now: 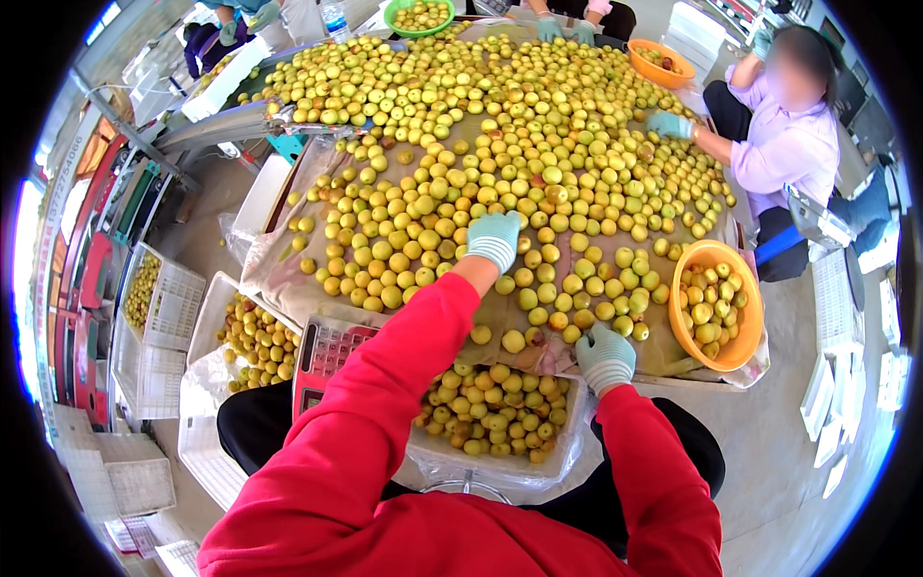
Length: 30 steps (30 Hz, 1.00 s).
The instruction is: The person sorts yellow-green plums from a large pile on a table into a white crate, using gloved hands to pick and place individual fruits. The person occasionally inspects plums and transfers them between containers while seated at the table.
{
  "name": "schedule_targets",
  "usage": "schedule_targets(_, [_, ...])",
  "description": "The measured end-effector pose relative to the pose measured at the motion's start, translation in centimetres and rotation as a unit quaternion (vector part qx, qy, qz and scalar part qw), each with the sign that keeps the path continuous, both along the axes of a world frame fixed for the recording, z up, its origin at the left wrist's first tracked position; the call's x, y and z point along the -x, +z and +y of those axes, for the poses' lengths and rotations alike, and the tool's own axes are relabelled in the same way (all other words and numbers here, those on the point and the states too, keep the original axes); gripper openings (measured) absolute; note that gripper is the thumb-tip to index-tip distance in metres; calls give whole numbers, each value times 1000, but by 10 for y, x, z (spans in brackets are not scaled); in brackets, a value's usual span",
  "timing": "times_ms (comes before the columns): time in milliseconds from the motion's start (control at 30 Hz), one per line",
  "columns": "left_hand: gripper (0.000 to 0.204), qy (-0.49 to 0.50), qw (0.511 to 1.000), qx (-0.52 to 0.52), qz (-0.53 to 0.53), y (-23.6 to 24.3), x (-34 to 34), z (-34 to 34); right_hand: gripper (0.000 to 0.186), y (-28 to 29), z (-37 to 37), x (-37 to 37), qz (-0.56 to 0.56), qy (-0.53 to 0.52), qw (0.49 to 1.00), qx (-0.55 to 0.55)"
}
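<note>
Small round yellow-green fruits (433, 202), like jujubes, cover the cloth-lined table. My left hand (493, 240), in a pale knitted glove, reaches into the middle of the spread with its fingers curled down among the fruits; what is under them is hidden. Near the table's front edge is my right hand (606, 356), gloved alike, its fingers bent and next to several fruits; I cannot see what they enclose. Below, between my knees, a plastic-lined white crate (579, 423) holds many of the same fruits.
An orange basin (735, 358) of fruit stands right, another orange basin (685, 71) farther back, a green basin (392, 12) at the far edge. A scale (312, 361) sits beside my left arm. A person (784, 135) works at right; other gloved hands (567, 31) show at the back.
</note>
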<state>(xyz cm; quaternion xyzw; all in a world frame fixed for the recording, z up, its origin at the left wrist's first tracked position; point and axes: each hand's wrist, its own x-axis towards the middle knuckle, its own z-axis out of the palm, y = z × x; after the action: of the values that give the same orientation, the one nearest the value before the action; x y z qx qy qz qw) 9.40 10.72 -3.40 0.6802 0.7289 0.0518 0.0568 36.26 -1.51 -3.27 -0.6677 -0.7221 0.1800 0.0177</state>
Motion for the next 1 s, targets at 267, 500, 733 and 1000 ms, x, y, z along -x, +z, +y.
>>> schedule_targets(267, [13, 48, 976, -141, -159, 1, 29, -19, 28, -3, -1, -6, -22, -16, 1000, 8])
schedule_targets(500, [37, 59, 995, -72, 38, 9, 156, -21, 29, 2, -2, 0, -25, -6, 1000, 17])
schedule_targets(733, [48, 74, 990, 90, 81, 28, 180, -53, 27, 1, 0, -2, -18, -14, 1000, 15])
schedule_targets(1000, [24, 127, 989, 25, 65, 37, 191, -69, 26, -3, -2, -2, -8, -7, 1000, -7])
